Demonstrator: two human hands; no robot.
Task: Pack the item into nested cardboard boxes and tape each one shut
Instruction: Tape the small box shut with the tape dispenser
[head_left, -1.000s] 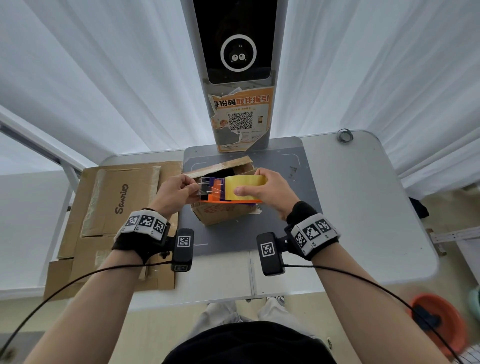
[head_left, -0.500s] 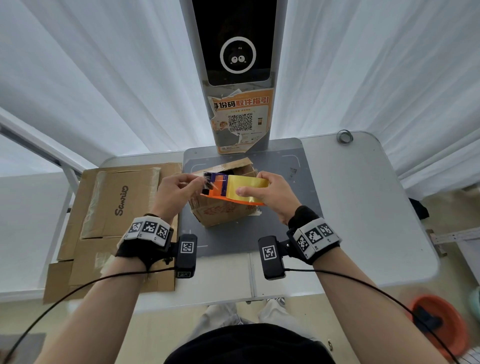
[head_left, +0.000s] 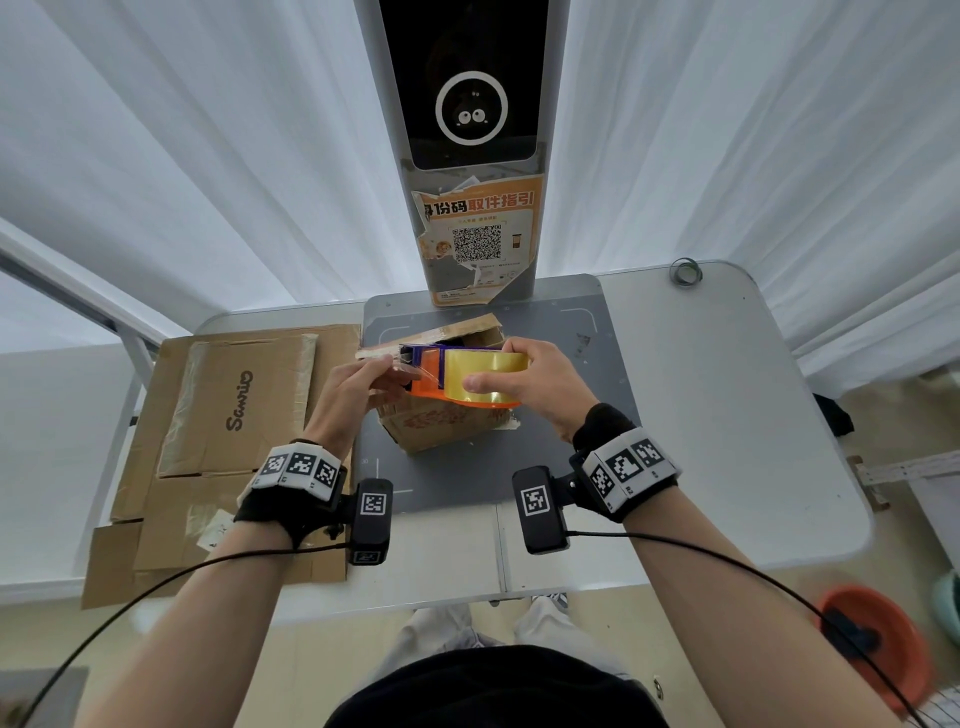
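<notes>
1. Head view: since a second ago the tape dispenser (head_left: 457, 376) has tilted, its left end lifted.
2. Flattened brown cardboard sheets (head_left: 228, 415) lie on the left of the table (head_left: 727, 415).
3. Left hand (head_left: 348, 392) pinches the clear, glossy tape end (head_left: 415, 370).
4. Right hand (head_left: 530, 379) grips the orange-and-purple dispenser's shiny yellow roll, above the worn cardboard box (head_left: 441, 423) on the grey mat (head_left: 571, 332).

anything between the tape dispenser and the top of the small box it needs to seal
Nothing visible. The tape dispenser, gripped by the right hand, hangs just above the small cardboard box; the left hand pinches only the tape end at the dispenser's left.
</notes>
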